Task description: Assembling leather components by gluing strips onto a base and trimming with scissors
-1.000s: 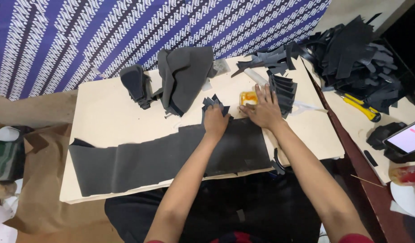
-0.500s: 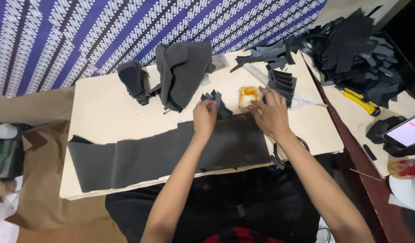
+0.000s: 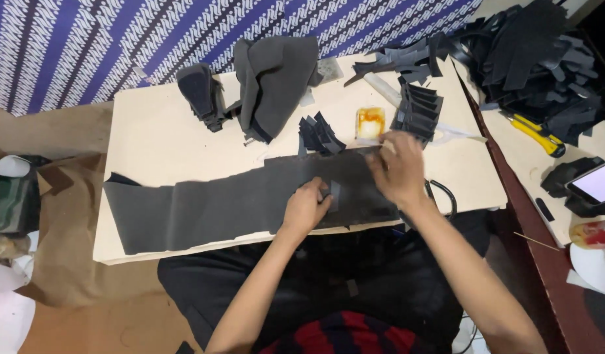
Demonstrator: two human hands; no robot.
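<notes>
A long dark grey strip of material lies along the near edge of a pale board. My left hand rests on the strip's right part, fingers curled on a small grey cut piece. My right hand, blurred, lies flat on the strip's right end with fingers spread. Just beyond the hands lie a fan of small black cut pieces and a small yellow-orange glue tub.
On the board stand a folded grey cloth heap, a dark stack and ribbed black pieces. To the right a side table carries a black scrap pile, a yellow cutter and a phone. Scissors handles sit by my right wrist.
Both hands have drawn back from the glue tub and fanned pieces toward me, onto the strip. My left hand now holds a small grey piece on the strip.
</notes>
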